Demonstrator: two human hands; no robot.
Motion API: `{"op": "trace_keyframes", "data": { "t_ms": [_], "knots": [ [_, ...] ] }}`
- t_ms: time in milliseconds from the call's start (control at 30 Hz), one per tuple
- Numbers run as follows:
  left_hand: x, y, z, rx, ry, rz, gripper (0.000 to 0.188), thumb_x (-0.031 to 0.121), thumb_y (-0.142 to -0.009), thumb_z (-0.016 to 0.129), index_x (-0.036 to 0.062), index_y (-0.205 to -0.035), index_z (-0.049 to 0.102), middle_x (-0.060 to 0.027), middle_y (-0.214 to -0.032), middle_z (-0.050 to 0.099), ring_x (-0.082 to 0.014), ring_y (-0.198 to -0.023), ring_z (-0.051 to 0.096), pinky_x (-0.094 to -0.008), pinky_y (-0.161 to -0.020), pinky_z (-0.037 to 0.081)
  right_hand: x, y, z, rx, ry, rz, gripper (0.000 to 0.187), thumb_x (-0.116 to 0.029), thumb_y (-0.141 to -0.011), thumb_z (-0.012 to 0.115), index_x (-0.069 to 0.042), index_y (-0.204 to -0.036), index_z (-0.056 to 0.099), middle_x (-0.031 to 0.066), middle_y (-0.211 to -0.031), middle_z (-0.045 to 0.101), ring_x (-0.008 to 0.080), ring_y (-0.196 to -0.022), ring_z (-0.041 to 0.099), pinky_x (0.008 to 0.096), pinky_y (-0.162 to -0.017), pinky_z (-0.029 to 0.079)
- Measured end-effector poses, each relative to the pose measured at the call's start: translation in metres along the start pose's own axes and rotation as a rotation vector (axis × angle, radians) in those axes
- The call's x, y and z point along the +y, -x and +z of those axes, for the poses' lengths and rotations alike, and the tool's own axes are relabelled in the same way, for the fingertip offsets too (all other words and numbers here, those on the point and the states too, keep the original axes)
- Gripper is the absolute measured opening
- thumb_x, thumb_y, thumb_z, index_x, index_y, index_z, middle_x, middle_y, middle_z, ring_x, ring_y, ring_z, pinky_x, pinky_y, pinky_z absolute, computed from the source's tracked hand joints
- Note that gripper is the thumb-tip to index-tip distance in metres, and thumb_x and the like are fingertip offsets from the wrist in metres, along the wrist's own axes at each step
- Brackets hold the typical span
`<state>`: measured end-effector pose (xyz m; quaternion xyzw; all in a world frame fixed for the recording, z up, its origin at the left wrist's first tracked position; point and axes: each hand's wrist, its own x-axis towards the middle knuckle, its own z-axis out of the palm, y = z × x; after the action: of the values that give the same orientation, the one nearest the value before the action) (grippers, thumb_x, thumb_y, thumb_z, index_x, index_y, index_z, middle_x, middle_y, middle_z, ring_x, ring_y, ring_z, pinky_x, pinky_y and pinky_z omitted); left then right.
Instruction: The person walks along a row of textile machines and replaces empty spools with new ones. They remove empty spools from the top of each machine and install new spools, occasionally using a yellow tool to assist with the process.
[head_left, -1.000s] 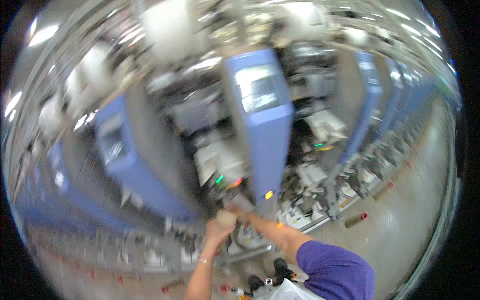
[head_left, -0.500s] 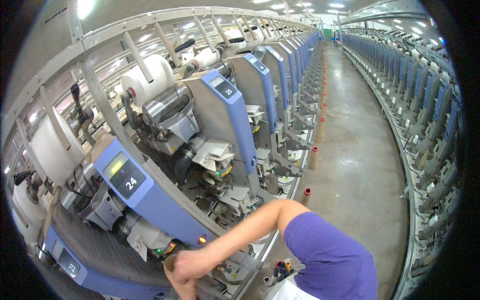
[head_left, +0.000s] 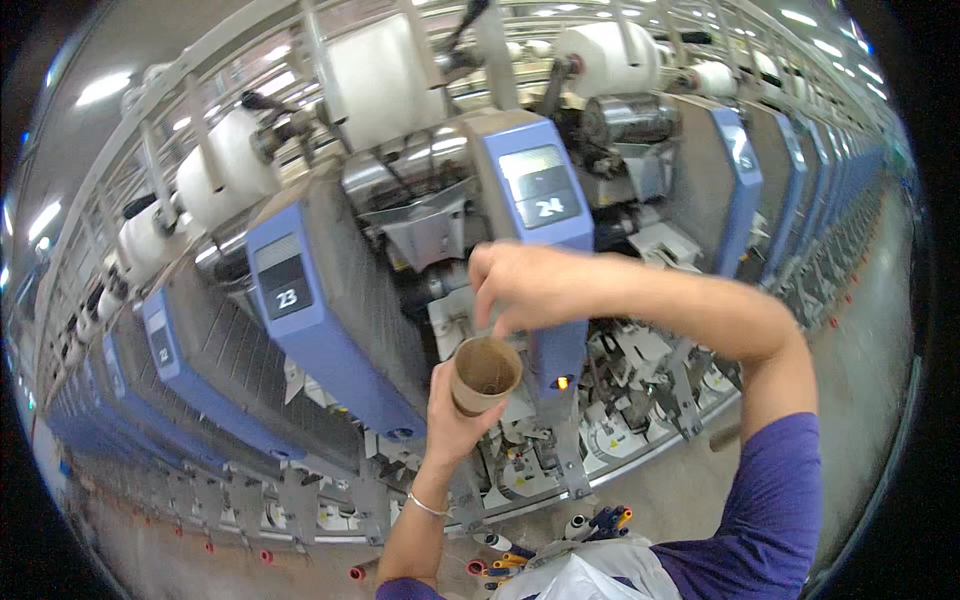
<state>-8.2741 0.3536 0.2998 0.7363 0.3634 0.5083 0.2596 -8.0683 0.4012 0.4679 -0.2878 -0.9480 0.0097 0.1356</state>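
Observation:
A brown cardboard yarn cone (head_left: 486, 372) stands in front of the winding machine with its wide mouth facing up. My left hand (head_left: 455, 420) is wrapped round its side, the fingers closed on it. Just above the mouth is my right hand (head_left: 520, 288), fingers curled and pointing down. Something thin and pale seems to hang from its fingertips, too blurred to name. Directly behind my hands is a winding unit with a blue front panel (head_left: 555, 215); another blue-fronted unit (head_left: 300, 290) stands to its left.
White yarn packages (head_left: 385, 80) sit along the top of the machine under a metal rail. An orange light (head_left: 562, 382) glows low on the nearest unit. Several small bobbins (head_left: 605, 520) lie at my waist. Cones with red tips (head_left: 357, 573) stand on the floor along the machine.
My view has turned left to face the machine. My right hand has come up from the lower left to above the cone. My left hand, holding the cone, now shows clearly.

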Motion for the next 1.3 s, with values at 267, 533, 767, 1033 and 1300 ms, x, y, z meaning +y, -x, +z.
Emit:
{"op": "trace_keyframes", "data": {
  "t_ms": [267,533,767,1033,1300],
  "knots": [
    [0.049,-0.059,-0.051,-0.093,-0.131,-0.003,0.076,0.018,-0.065,0.085,0.0011,-0.130,0.049,-0.0151,-0.117,0.056,-0.0302,-0.110,0.058,-0.0386,-0.095,0.047,0.074,-0.096,-0.172,0.592,1.227,0.367,0.013,-0.004,-0.080,0.065,-0.006,-0.089,0.073,0.0095,-0.107,0.062,0.0248,-0.105,0.060,0.0393,-0.085,0.051],
    [0.080,-0.241,-0.071,0.046,-0.984,0.354,0.071,0.016,-0.065,0.078,0.0034,-0.129,0.049,-0.0206,-0.110,0.061,-0.0383,-0.104,0.060,-0.0453,-0.092,0.049,0.182,-0.168,-0.233,0.484,1.263,0.635,0.015,-0.021,-0.085,0.064,-0.013,-0.092,0.075,0.0049,-0.096,0.073,0.0199,-0.094,0.070,0.0362,-0.074,0.055],
    [0.056,-0.379,-0.060,0.019,-0.816,0.435,0.068,0.005,-0.060,0.079,0.0038,-0.124,0.054,-0.0220,-0.111,0.063,-0.0388,-0.105,0.061,-0.0435,-0.092,0.050,0.226,-0.121,-0.271,0.525,0.491,0.650,0.018,-0.015,-0.077,0.058,-0.005,-0.082,0.073,0.0109,-0.071,0.071,0.0213,-0.078,0.072,0.0371,-0.076,0.056],
    [-0.003,-0.469,-0.065,0.155,-0.940,0.480,0.086,-0.004,-0.060,0.074,0.0102,-0.140,0.044,-0.0226,-0.118,0.059,-0.0419,-0.105,0.057,-0.0473,-0.091,0.047,0.207,-0.096,-0.214,0.618,0.640,0.511,0.022,-0.020,-0.077,0.062,-0.006,-0.088,0.074,0.0158,-0.094,0.072,0.0296,-0.092,0.070,0.0392,-0.079,0.055],
    [-0.013,-0.488,-0.087,0.109,-1.053,0.441,0.096,-0.004,-0.056,0.079,0.0107,-0.142,0.040,-0.0202,-0.118,0.058,-0.0419,-0.110,0.055,-0.0451,-0.095,0.045,0.208,-0.155,-0.194,0.681,0.809,0.556,0.019,-0.022,-0.080,0.068,-0.016,-0.097,0.076,0.0043,-0.099,0.073,0.0204,-0.095,0.069,0.0320,-0.074,0.051]
  ]
}}
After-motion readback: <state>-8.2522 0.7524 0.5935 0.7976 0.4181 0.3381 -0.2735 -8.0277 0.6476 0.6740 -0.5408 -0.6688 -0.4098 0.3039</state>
